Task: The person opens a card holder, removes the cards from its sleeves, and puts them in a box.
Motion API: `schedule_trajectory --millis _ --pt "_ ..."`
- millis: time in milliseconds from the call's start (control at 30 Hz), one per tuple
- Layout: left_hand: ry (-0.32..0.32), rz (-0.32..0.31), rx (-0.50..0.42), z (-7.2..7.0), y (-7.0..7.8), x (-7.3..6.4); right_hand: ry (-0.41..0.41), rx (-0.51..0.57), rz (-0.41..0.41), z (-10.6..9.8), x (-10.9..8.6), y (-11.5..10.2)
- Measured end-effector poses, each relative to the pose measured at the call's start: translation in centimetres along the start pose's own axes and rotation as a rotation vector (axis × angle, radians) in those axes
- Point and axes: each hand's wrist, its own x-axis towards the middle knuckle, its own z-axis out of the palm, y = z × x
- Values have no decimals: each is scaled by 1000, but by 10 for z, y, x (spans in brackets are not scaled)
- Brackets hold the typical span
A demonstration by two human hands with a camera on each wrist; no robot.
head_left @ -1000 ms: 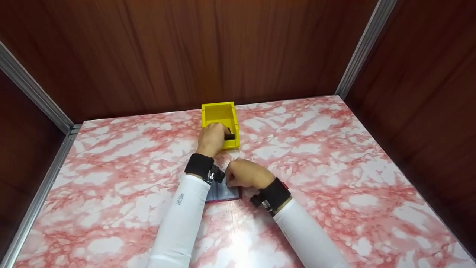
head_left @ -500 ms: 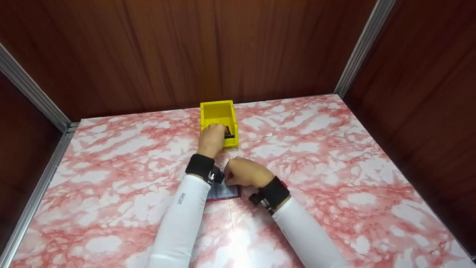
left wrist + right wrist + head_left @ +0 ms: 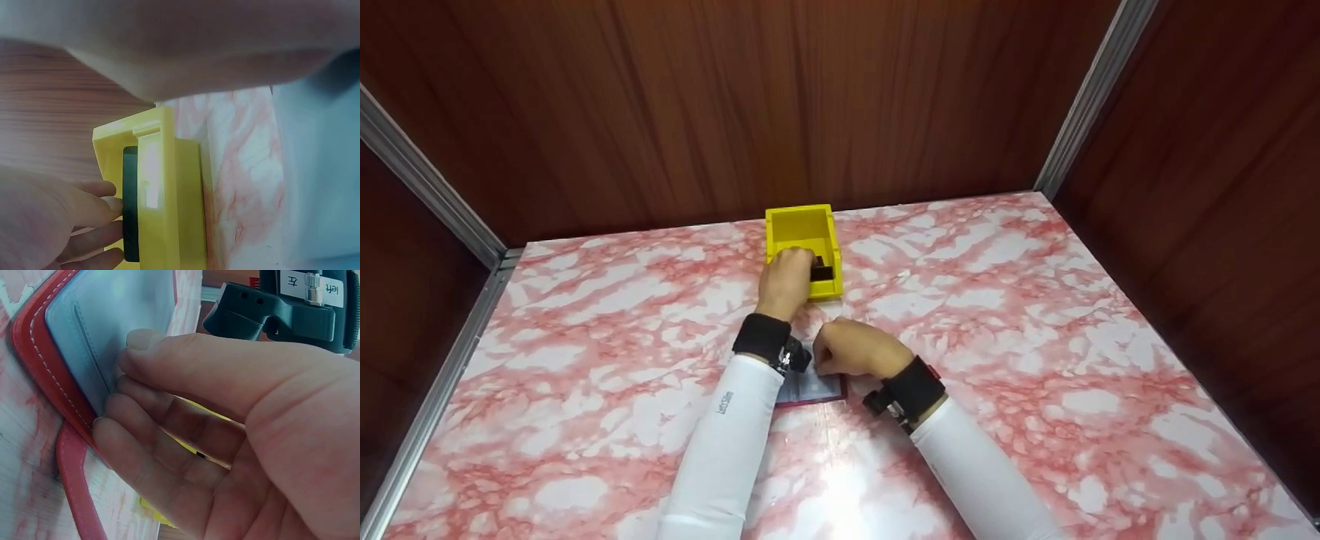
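Observation:
Reaching into the yellow bin [image 3: 801,225], my left hand [image 3: 787,281] has its thumb and fingertips at the edge of a black rectangular block [image 3: 130,205]. The block stands along the bin's low front wall; the far side of the grip is hidden. Just in front of the bin, my right hand [image 3: 859,349] has its curled fingertips and thumb against a clear sleeve [image 3: 98,320] of a red stitched card holder [image 3: 42,371]. Whether the fingers pinch the sleeve or only rest on it does not show. In the head view, the left wrist covers part of the card holder.
A red strap [image 3: 76,478] extends from the card holder. The marbled red-and-white table [image 3: 1020,352] is bounded by dark wood panels [image 3: 697,105] at the back and sides. Black camera bands sit on both wrists, the left one [image 3: 765,339] above the card holder.
Beside my left fingers, the black block has turned slightly and now shows a taller dark face. My right hand and the card holder have stayed in place.

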Motion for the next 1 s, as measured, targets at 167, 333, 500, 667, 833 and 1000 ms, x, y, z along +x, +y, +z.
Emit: schedule_trajectory --millis 167,333,500,667,833,1000 --pt "24 -4 -13 -8 0 -8 -6 -11 -15 1 1 -1" --pt "100 7 -98 -23 -1 -31 -17 -15 2 0 2 -2" --pt "181 7 -182 -41 -2 -61 -27 4 54 -1 0 -1" --pt "210 6 -203 -52 -9 -92 -62 37 101 3 2 -4" --pt "178 4 -216 -57 -12 -115 -59 24 109 3 4 -2" --pt "48 -24 -217 -53 -21 -131 -52 -8 67 1 6 -1"
